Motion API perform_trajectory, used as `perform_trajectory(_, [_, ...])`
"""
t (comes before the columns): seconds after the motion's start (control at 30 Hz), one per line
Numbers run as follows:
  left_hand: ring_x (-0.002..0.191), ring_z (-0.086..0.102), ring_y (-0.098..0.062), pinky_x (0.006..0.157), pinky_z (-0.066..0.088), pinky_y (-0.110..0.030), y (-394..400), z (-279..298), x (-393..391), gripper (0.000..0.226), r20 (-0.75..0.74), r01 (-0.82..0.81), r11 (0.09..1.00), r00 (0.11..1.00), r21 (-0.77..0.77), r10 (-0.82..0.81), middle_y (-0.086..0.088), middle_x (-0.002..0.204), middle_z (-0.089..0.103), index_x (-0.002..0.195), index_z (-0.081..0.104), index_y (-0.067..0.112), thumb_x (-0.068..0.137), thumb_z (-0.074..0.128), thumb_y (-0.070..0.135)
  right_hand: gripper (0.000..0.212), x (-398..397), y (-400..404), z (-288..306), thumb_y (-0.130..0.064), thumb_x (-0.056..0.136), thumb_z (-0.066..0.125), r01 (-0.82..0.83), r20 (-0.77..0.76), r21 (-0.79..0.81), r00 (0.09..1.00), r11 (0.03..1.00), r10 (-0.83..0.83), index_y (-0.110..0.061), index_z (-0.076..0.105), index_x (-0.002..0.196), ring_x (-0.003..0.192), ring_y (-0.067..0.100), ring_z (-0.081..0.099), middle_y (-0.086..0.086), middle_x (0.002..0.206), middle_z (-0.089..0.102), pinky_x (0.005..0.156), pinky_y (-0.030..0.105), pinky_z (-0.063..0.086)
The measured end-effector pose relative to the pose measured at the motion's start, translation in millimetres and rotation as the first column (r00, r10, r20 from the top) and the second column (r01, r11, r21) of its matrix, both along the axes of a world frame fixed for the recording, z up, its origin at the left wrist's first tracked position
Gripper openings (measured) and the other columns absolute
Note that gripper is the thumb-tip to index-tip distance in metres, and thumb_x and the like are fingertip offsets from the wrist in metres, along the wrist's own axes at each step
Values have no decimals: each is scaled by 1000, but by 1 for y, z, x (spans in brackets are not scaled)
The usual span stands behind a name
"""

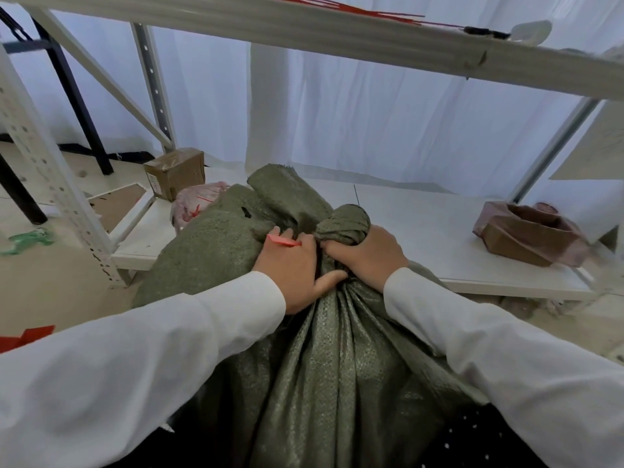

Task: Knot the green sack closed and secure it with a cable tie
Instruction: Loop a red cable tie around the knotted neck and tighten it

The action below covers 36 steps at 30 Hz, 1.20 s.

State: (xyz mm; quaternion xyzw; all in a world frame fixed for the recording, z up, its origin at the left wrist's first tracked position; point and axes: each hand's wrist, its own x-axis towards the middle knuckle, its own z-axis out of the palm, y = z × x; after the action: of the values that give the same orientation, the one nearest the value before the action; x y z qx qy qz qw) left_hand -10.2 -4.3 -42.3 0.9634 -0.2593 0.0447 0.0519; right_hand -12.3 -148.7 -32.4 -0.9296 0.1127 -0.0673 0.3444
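The green sack (324, 366) stands between the person's white sleeves, its gathered neck twisted into a knot (342, 224) near the front edge of the low white shelf (439, 238). The right hand (366, 255) is closed around the neck just under the knot. The left hand (290, 268) presses against the neck beside it, thumb tucked into the folds, with a red cable tie (283, 241) lying across its fingers. A small cardboard box (175, 177) sits at the shelf's left end.
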Motion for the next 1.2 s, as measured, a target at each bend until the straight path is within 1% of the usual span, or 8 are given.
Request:
perform_trajectory(0.1, [93, 62, -29, 99, 31, -42, 8, 10, -3, 60, 21, -49, 999, 999, 13, 49, -8, 92, 67, 114, 46, 11, 92, 16, 58, 49, 2, 2, -1, -61, 58, 65, 9, 5, -26, 1000, 1000, -9, -22, 66, 88, 80, 22, 59, -1, 84, 64, 71, 30, 45])
perform_trajectory(0.23, [103, 60, -29, 85, 46, -38, 27, 25, 6, 48, -198, -185, 971, 968, -153, 154, -3, 113, 66, 117, 56, 24, 98, 17, 45, 54, 0, 3, -3, -64, 56, 64, 12, 30, -23, 999, 1000, -12, -20, 65, 87, 77, 21, 60, 0, 84, 65, 69, 29, 43])
perform_trajectory(0.33, [88, 64, -25, 79, 47, -34, 45, 25, 32, 45, -335, -288, 935, 919, -207, 208, -5, 89, 71, 89, 67, 16, 95, 34, 47, 57, -3, 7, -3, -66, 56, 64, -25, 37, -49, 999, 998, 27, -20, 62, 89, 81, 22, 60, 1, 88, 63, 70, 30, 45])
perform_trajectory(0.43, [80, 59, -22, 69, 42, -29, 48, 21, 50, 36, -356, -259, 959, 912, -117, 202, 0, 72, 61, 70, 66, 21, 87, 52, 50, 52, -7, 10, 1, -60, 63, 68, -45, 32, -90, 998, 995, 49, -19, 53, 91, 84, 22, 55, 3, 94, 59, 76, 33, 45])
perform_trajectory(0.6, [79, 53, -23, 72, 39, -30, 35, 17, 60, 36, -382, -104, 995, 919, -3, 95, -6, 87, 58, 86, 60, 13, 89, 49, 48, 49, -10, 11, 3, -59, 64, 67, -50, 33, -105, 998, 993, 54, -21, 50, 89, 87, 22, 56, 3, 95, 59, 82, 37, 47])
perform_trajectory(0.97, [74, 58, -28, 60, 37, -30, 26, 18, 12, 21, 58, 123, 990, 990, 65, -126, -1, 73, 52, 81, 44, 18, 94, 34, 32, 60, 4, 14, -4, -69, 56, 52, -12, -7, -107, 1000, 994, 11, -17, 62, 84, 84, 27, 61, 3, 86, 65, 76, 39, 52])
perform_trajectory(1.1, [78, 54, -27, 69, 42, -33, 33, 19, 23, 21, -250, -144, 971, 964, -192, 94, -4, 84, 57, 75, 45, 23, 93, 43, 34, 63, 5, 16, -6, -71, 57, 55, -12, 1, -131, 1000, 991, 12, -16, 60, 88, 84, 26, 60, 3, 89, 62, 73, 35, 49])
perform_trajectory(1.2, [82, 53, -24, 73, 42, -33, 39, 28, 30, 23, -305, -197, 964, 942, -176, 137, -6, 93, 60, 74, 46, 24, 94, 45, 35, 56, 4, 18, -4, -66, 64, 61, -26, -10, -143, 1000, 989, 25, -16, 54, 89, 79, 24, 54, 3, 90, 56, 69, 31, 41])
